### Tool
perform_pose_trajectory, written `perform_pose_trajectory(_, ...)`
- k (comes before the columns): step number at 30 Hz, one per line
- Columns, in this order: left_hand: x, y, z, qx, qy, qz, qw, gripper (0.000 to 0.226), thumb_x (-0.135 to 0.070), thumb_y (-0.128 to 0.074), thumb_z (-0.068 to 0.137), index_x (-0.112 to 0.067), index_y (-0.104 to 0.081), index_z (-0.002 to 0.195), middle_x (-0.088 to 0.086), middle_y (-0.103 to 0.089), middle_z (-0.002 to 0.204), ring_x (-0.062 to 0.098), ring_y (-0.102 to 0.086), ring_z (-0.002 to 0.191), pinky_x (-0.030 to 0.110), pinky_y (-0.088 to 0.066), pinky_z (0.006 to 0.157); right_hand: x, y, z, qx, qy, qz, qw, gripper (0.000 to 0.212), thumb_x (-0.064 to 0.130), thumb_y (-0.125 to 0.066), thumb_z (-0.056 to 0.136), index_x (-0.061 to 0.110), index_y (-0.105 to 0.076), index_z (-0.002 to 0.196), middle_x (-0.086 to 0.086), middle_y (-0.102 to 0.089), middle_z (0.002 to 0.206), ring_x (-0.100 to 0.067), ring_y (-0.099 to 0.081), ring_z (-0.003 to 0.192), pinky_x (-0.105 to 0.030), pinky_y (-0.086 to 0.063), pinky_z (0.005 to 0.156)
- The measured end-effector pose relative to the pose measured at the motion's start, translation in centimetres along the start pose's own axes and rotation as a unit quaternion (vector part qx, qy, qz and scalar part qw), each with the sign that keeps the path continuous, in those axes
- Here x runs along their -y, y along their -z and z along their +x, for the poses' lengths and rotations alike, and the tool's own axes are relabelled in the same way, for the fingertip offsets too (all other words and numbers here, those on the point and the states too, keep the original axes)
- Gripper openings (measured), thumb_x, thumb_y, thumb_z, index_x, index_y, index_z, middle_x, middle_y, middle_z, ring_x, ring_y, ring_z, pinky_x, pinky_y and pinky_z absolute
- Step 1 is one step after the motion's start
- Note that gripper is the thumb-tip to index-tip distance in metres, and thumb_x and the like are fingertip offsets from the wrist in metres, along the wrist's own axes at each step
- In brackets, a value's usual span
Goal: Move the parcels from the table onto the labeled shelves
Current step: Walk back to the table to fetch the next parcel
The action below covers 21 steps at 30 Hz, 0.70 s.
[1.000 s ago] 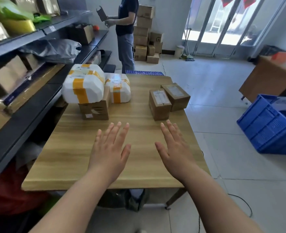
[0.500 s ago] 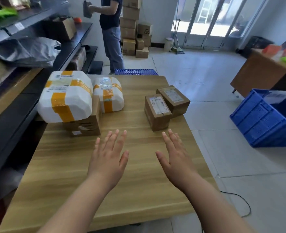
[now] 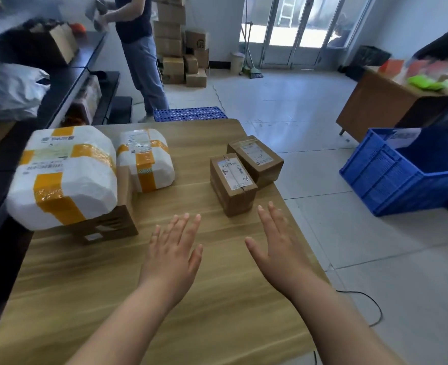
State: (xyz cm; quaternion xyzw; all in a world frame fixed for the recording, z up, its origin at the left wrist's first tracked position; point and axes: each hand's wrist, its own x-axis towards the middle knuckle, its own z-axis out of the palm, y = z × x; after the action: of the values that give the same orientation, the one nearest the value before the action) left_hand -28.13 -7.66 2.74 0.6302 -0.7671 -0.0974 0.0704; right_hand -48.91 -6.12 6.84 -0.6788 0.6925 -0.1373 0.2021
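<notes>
Plainly, no parcel is in hand yet: this looks like the reach before a first pick. Both hands hover flat over the table (image 3: 191, 312), palms down, spread and holding nothing. The left hand (image 3: 171, 252) is near the table's middle. The right hand (image 3: 278, 248) is just short of the nearer brown box (image 3: 232, 184), its fingertips (image 3: 270, 205) close to the box's near bottom corner but apart from it. That box stands touching a second brown box (image 3: 256, 160) behind it, both with white labels on top (handwritten marks show on each, too small to read with confidence). Well off to the left, a large white parcel (image 3: 64, 177) bound in yellow tape rests on a low brown carton (image 3: 109, 225), with a smaller white parcel (image 3: 145, 159) just beside it. The dark shelves (image 3: 67, 83) run along the table's left edge.

I judge the nearer brown box the likely target, since it lies ahead of the two hands and closer to the right one. The next move calls for carrying the hands forward, one to each side of the box. They would then close on its walls, lift it clear of its neighbour, and turn the label up to be read so the shelf can be chosen.
</notes>
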Motion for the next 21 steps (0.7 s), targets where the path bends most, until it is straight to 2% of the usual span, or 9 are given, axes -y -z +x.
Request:
perform_pose_trajectory(3,-0.2,0.0,0.6,-0.020,0.025,-0.002,0.999,0.072,-0.055,0.006,0.081,-0.032,0.012,0.149,-0.005,0.000,0.161,0.012,0.006,0.147,0.034,0.012,0.114,-0.1,0.8,3.2,0.010,0.012,-0.012,1.000,0.073,0.049,-0.043,0.096,0.030,-0.002,0.153,0.011,0.014,0.159,-0.009,0.011,0.146,-0.030,-0.002,0.117)
perform_pose_trajectory(5,-0.7,0.1,0.7,-0.026,0.047,-0.011,0.998,0.071,-0.055,0.008,0.078,-0.032,0.014,0.145,-0.005,-0.004,0.161,0.013,0.003,0.148,0.034,0.011,0.114,0.0,1.1,5.9,0.019,0.014,-0.024,0.999,0.075,0.048,-0.046,0.095,0.026,-0.003,0.153,0.007,0.012,0.160,-0.013,0.008,0.147,-0.032,-0.004,0.118)
perform_pose_trajectory(9,-1.4,0.1,0.6,-0.015,0.104,0.001,0.994,0.068,-0.053,0.019,0.071,-0.033,0.030,0.135,-0.008,0.009,0.161,0.010,0.013,0.146,0.034,0.015,0.114,-0.5,0.6,12.2,0.040,0.013,-0.069,0.997,0.081,0.049,-0.049,0.093,0.023,-0.002,0.153,0.000,0.009,0.161,-0.018,0.005,0.148,-0.038,-0.011,0.118)
perform_pose_trajectory(11,-1.7,0.0,0.4,-0.016,0.136,0.009,0.990,0.068,-0.052,0.021,0.070,-0.034,0.033,0.134,-0.009,0.012,0.160,0.010,0.016,0.146,0.034,0.015,0.115,-0.8,-0.1,15.5,0.056,0.009,-0.089,0.994,0.082,0.050,-0.049,0.092,0.024,-0.002,0.153,-0.001,0.007,0.161,-0.020,0.003,0.148,-0.042,-0.018,0.117)
perform_pose_trajectory(16,-2.8,-0.2,-0.8,-0.032,0.225,0.005,0.974,0.074,-0.052,0.019,0.072,-0.034,0.024,0.144,-0.008,0.009,0.161,0.010,0.015,0.146,0.033,0.017,0.114,-1.7,-2.5,21.2,0.117,-0.007,-0.137,0.984,0.086,0.055,-0.051,0.089,0.026,-0.001,0.153,-0.007,0.008,0.160,-0.029,0.001,0.147,-0.049,-0.021,0.114)
perform_pose_trajectory(18,-3.7,-0.3,-1.1,-0.031,0.256,0.009,0.966,0.066,-0.052,0.016,0.078,-0.034,0.027,0.141,-0.008,0.011,0.160,0.010,0.016,0.145,0.034,0.016,0.114,-1.9,-3.7,22.3,0.129,0.001,-0.152,0.980,0.089,0.058,-0.053,0.088,0.027,0.000,0.153,-0.010,0.009,0.160,-0.033,0.002,0.146,-0.052,-0.020,0.115)
perform_pose_trajectory(21,-5.2,-0.6,-1.3,-0.028,0.283,-0.001,0.959,0.058,-0.047,-0.002,0.095,-0.034,0.023,0.146,-0.009,0.012,0.160,0.009,0.018,0.145,0.035,0.016,0.116,-1.9,-5.4,23.5,0.123,-0.014,-0.148,0.981,0.091,0.058,-0.056,0.085,0.028,-0.001,0.152,-0.013,0.008,0.159,-0.037,0.002,0.145,-0.055,-0.019,0.114)
